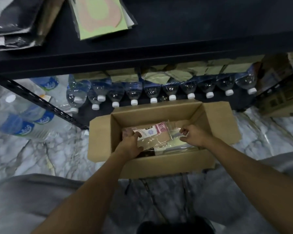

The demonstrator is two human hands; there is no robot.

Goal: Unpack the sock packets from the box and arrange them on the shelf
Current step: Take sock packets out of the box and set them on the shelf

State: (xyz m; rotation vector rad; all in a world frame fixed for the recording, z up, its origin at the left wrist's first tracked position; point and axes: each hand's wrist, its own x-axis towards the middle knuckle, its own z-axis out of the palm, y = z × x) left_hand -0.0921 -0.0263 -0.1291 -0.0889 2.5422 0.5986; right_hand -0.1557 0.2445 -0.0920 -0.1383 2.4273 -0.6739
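"ENE" on pink label (161,127) of sock packet (151,138)

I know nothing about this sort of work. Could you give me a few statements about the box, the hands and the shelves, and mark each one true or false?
1. Both the left hand and the right hand reach into the open cardboard box. True.
2. The box is empty. False: a clear sock packet and more packets lie inside.
3. The left hand grips a bottle. False: it holds the left end of the sock packet.
4. Water bottles lie in a row beyond the box, white caps toward the camera. True.
5. The upper shelf holds nothing. False: flat packets lie on its left part.
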